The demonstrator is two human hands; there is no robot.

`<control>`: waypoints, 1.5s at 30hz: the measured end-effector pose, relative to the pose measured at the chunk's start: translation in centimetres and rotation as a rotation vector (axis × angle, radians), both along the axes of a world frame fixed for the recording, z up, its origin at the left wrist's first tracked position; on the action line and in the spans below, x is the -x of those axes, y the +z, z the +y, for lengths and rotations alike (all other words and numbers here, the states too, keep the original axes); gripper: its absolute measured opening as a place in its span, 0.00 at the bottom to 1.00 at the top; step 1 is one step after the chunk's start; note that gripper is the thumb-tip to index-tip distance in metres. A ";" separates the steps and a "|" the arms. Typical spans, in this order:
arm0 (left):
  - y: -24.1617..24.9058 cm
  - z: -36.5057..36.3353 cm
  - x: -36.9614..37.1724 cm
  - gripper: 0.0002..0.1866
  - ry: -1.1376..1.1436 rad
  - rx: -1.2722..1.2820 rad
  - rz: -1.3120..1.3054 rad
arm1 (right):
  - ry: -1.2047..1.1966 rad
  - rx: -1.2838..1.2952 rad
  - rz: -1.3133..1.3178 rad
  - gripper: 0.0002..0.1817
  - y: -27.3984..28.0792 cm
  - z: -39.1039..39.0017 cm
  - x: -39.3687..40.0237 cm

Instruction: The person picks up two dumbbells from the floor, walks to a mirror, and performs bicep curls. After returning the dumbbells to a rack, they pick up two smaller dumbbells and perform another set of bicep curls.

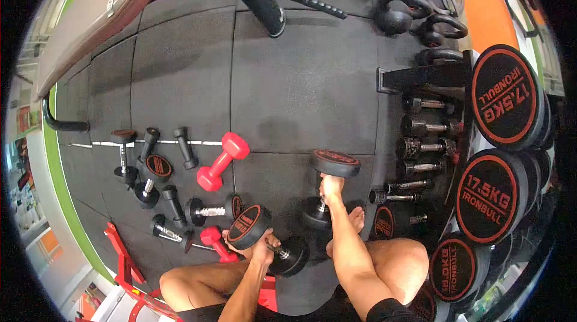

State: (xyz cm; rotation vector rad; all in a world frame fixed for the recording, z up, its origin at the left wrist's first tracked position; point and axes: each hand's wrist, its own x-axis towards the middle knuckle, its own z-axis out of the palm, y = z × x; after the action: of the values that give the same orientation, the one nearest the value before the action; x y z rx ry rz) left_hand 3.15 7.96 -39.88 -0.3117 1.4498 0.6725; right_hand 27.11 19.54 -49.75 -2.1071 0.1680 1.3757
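Note:
My left hand is closed around the handle of a black dumbbell with an orange-ringed end. Its other head hangs lower, to the right of my wrist. Further forward, my right hand grips the handle of a second black dumbbell, which is tilted with one head up and the other down near my foot. Close to my left hand lie a small red dumbbell and a black dumbbell with a chrome handle. A larger red dumbbell rests on the floor ahead of them.
Several black dumbbells are scattered on the rubber floor at left. On the right stands a rack with large 17.5KG dumbbells and smaller ones below. Kettlebells sit beyond it. A padded bench is at upper left.

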 end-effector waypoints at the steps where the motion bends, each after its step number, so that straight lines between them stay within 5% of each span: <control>1: -0.4 0.3 -0.2 0.19 -0.006 -0.006 0.007 | -0.055 0.032 0.025 0.06 -0.5 -0.2 -0.1; 5: -2.5 1.3 -0.5 0.18 -0.033 -0.021 0.031 | 0.095 0.004 -0.099 0.09 -2.1 -1.4 0.1; 7: -4.6 2.6 -1.2 0.16 -0.083 -0.032 0.040 | 0.059 0.031 -0.172 0.13 1.5 0.5 0.4; 13: -8.3 5.5 -2.5 0.12 -0.229 -0.108 0.113 | -0.039 0.027 -0.057 0.12 -0.1 -0.2 -0.8; 22: -10.5 4.3 -3.7 0.16 -0.160 -0.116 0.373 | -0.057 -0.070 -0.028 0.12 -1.2 -1.5 -1.0; 26: -12.1 2.8 -3.7 0.07 -0.134 -0.169 0.396 | -0.076 -0.058 -0.017 0.12 -0.3 -1.3 -1.1; 38: -11.0 4.4 -5.1 0.20 -0.324 -0.006 0.528 | -0.051 -0.080 0.005 0.15 0.4 -0.3 -1.2; 45: -10.6 4.7 -4.8 0.17 -0.318 -0.067 0.555 | -0.047 -0.102 0.020 0.18 1.5 0.3 -0.7</control>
State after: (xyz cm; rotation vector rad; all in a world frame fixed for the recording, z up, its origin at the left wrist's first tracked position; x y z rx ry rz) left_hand 7.95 12.62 -50.48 0.1760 1.9452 0.5662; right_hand 27.86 19.88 -48.25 -1.9942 0.1516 1.3493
